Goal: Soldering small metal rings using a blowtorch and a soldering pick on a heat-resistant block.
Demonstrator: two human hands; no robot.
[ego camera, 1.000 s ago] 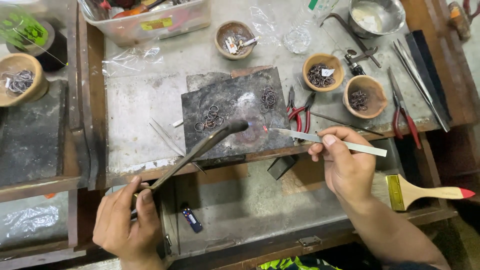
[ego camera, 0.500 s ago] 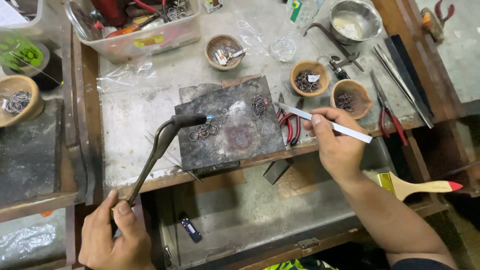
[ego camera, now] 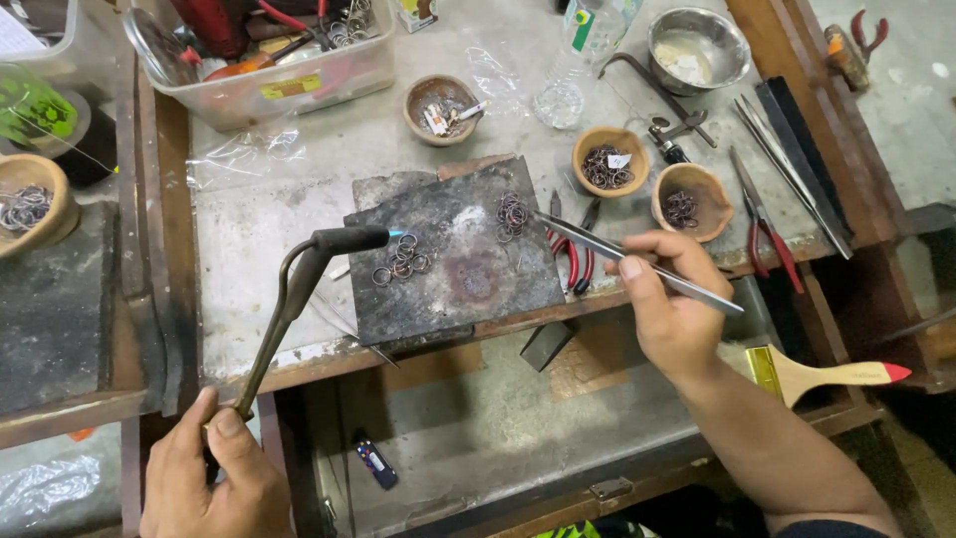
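My left hand (ego camera: pixel 214 476) grips the handle of a bent metal torch (ego camera: pixel 299 289); its nozzle points right with a small blue flame toward a cluster of metal rings (ego camera: pixel 400 261) on a dark, scorched soldering block (ego camera: pixel 468 284). My right hand (ego camera: pixel 669 299) holds long steel tweezers (ego camera: pixel 637 264), whose tips reach a second cluster of rings (ego camera: pixel 512 214) at the block's upper right. A reddish burnt spot marks the block's middle.
Two clay bowls of rings (ego camera: pixel 609 164) (ego camera: pixel 687 197) sit right of the block, another bowl (ego camera: pixel 440 105) behind it. Red-handled pliers (ego camera: pixel 570 249), a steel bowl (ego camera: pixel 697 48), a plastic bin (ego camera: pixel 269 60), a paintbrush (ego camera: pixel 827 374) and a lighter (ego camera: pixel 376 464) in the open drawer lie around.
The torch nozzle has swung left from the block's front edge to its left side by the rings. The tweezer tips have moved onto the rings at the upper right.
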